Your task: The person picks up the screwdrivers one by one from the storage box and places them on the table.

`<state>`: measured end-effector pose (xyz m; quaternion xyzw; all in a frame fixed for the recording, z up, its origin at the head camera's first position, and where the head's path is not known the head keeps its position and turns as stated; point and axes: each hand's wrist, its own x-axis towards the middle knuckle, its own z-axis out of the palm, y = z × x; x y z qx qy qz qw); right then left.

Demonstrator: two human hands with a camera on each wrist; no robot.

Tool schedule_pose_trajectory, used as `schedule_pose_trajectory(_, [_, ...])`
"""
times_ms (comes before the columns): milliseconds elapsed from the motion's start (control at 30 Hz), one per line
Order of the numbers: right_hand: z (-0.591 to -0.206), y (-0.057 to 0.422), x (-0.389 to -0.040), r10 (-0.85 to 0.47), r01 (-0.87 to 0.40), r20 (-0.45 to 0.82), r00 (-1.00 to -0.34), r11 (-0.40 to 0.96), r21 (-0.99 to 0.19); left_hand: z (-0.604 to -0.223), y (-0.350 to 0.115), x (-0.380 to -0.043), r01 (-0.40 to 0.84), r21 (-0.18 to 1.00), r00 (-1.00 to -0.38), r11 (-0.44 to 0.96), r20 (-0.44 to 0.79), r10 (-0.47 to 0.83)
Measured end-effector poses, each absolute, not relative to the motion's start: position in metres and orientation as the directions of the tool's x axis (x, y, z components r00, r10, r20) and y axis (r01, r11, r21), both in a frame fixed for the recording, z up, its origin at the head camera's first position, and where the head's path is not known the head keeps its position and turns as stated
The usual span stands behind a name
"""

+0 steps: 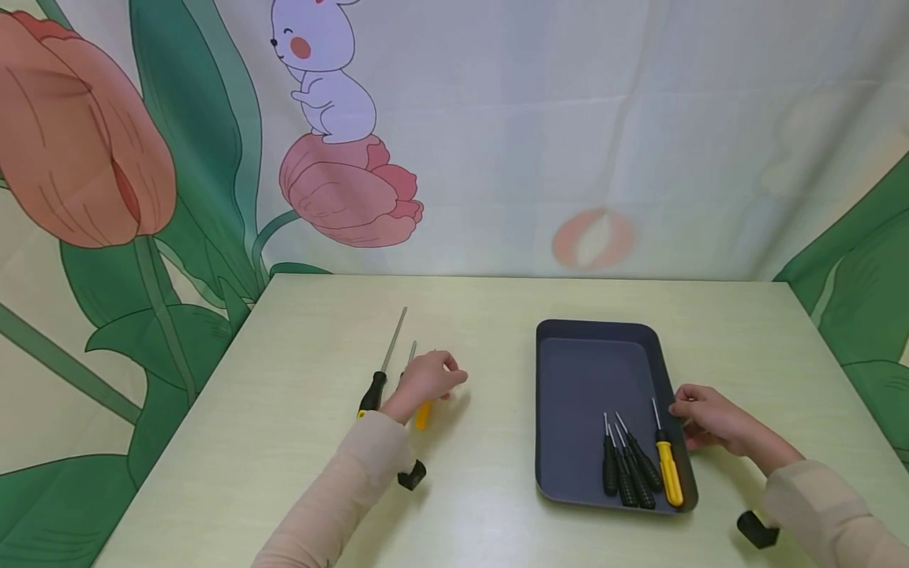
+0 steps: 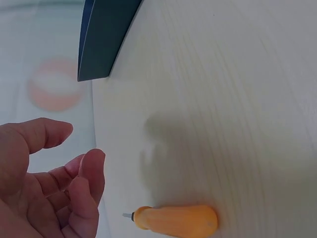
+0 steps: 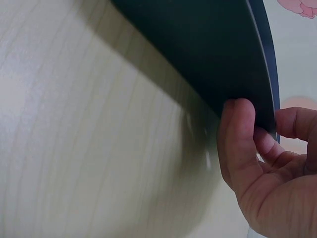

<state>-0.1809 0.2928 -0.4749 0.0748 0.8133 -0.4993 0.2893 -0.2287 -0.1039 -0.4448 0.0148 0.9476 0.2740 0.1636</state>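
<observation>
My left hand [image 1: 429, 376] hovers over the left part of the table, fingers loosely bent and holding nothing. Beneath it lies an orange-handled screwdriver [image 2: 178, 220], partly hidden by the hand in the head view. Just left of that, a longer screwdriver [image 1: 374, 390] with a black and yellow handle points away from me. At the right, my right hand [image 1: 719, 420] pinches the right rim of a dark tray [image 1: 577, 394], thumb over the edge and fingers against the outer wall. Inside the tray lie a yellow-handled screwdriver [image 1: 669, 472] and several small black screwdrivers [image 1: 626, 475].
The pale wooden table [image 1: 483, 505] ends at a back edge against a printed curtain [image 1: 497, 158] with tulips and a white cartoon animal. A black device [image 1: 412, 476] sits at the left wrist, and another black device [image 1: 758, 529] at the right wrist.
</observation>
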Motion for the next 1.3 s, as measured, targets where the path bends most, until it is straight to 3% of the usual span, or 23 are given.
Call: schedule_pose_trajectory(1300, [-0.474, 0.292, -0.181, -0.169, 0.413, -0.547, -0.820, 0.488, -0.769, -0.424, -0.057, -0.208, -0.043, 0.728, -0.889, 0.685, -0.341, 0.307])
